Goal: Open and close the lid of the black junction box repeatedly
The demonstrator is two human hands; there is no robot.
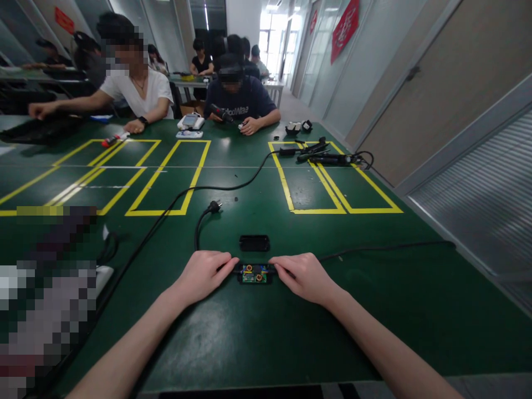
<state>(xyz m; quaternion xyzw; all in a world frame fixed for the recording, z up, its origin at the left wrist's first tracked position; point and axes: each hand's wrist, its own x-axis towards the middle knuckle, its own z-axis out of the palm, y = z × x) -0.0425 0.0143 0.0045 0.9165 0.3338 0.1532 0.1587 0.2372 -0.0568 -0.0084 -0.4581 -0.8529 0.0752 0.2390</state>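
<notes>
A small open black box (pixel 255 274) with a green circuit board and copper coils inside lies on the green table (pixel 266 332) in front of me. My left hand (pixel 203 272) pinches its left end where a black cable enters. My right hand (pixel 305 274) pinches its right end, where another black cable leaves to the right. The box's black lid (pixel 254 243) lies flat just beyond it. The left cable curls up to a black plug (pixel 214 207).
Yellow tape rectangles (pixel 168 177) mark the table. A long black cable runs diagonally to tools (pixel 328 158) at the far right. Two people sit across the table, more behind them. A blurred patch covers the near left. A wall runs along the right.
</notes>
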